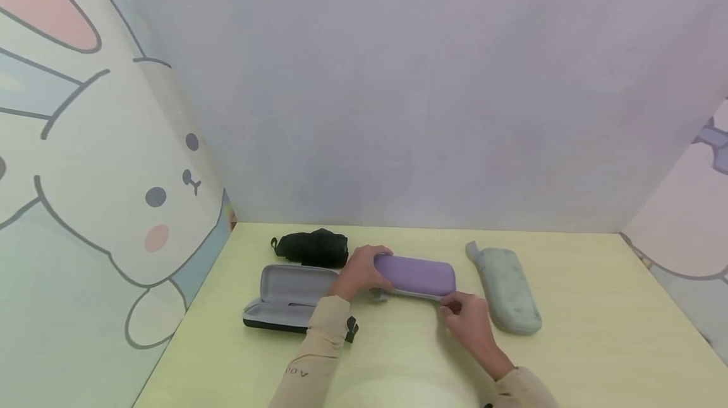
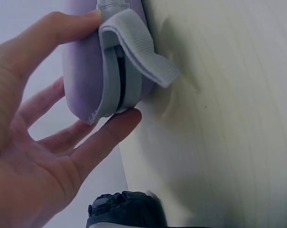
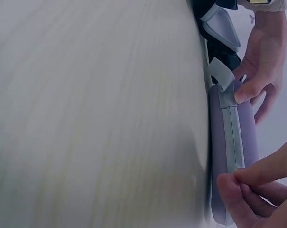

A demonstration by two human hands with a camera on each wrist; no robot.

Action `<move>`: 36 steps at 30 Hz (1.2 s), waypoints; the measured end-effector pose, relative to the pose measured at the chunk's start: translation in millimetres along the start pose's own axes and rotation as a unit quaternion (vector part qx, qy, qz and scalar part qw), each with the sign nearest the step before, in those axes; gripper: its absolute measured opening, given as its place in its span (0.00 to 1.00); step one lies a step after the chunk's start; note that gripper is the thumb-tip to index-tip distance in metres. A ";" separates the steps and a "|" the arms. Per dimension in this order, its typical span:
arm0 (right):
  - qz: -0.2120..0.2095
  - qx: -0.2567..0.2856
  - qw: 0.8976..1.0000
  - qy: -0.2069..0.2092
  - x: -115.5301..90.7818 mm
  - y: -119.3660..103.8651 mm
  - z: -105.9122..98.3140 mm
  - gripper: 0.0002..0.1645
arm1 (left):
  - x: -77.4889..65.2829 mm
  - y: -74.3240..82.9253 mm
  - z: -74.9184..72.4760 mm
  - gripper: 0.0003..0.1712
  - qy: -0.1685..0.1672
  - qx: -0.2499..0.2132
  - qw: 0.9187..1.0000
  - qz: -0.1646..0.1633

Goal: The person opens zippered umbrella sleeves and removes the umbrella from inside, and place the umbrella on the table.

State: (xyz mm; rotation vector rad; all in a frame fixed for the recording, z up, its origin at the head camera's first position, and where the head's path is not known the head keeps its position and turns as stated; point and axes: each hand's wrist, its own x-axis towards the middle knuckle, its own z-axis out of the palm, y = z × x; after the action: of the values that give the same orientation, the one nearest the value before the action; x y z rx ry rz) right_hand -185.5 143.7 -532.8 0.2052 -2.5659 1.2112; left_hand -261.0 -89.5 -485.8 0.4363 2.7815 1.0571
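Observation:
A purple zippered case lies on the table with its grey zipper band facing front. My left hand grips its left end, thumb near the fabric loop and fingers around the far side. In the left wrist view, a dark slit shows in the band at that end. At the front right corner, the thumb and index finger of my right hand pinch at the zipper, hiding the pull. A pale green plush case with a strap lies right of that hand.
An open black case with grey lining sits left on the table, partly behind my left forearm. Behind it lies a black folded pouch-like bundle. A pale wall rises at the table's back edge, with rabbit-patterned panels at both sides.

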 end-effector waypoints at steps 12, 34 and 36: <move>-0.024 0.026 0.999 0.019 -2.0 -10.4 14.6 0.09 | -2.1 0.6 1.1 0.40 0.008 -0.001 1.000 -0.003; -0.021 0.046 0.999 0.018 -4.3 -21.5 33.9 0.10 | -5.9 4.4 1.9 0.39 0.010 0.006 1.000 -0.011; -0.022 0.046 0.999 0.015 -4.5 -23.9 36.2 0.10 | -6.4 4.3 2.0 0.39 0.011 0.003 1.000 -0.012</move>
State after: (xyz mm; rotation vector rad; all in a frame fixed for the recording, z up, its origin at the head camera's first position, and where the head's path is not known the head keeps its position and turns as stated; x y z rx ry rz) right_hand -182.6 100.6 -538.5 0.2603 -2.4691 1.3085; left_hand -253.5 -87.2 -484.3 0.3935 2.8025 1.0538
